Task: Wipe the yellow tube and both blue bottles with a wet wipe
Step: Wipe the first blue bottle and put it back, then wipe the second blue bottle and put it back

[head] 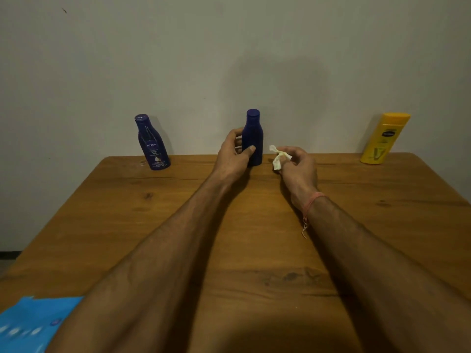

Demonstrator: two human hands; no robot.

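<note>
From the head camera, the table (254,250) runs away to a pale wall, and three containers stand along its far edge. The left bottle (152,143) stands at far left with its label facing the camera, apart from everything else. The middle bottle (253,138) stands upright at the far centre, its plain back showing. The tube (383,138) stands at far right, well apart from both hands.

The left hand (233,154) grips the middle bottle: the thumb lies across its front and the fingers curl round its left side. The bottle's base looks to be on or just above the wood; I cannot tell which. The right hand (297,161) pinches a crumpled wipe (278,156) between thumb and fingertips, just right of that bottle and not touching it.

A blue pack (33,324) lies at the near left corner, partly under the left forearm.

The middle bottle seems to be the step in hand, steadied for wiping. The next move calls for bringing the wipe against its side and rubbing round it while the left hand keeps it from tipping or turns it.
</note>
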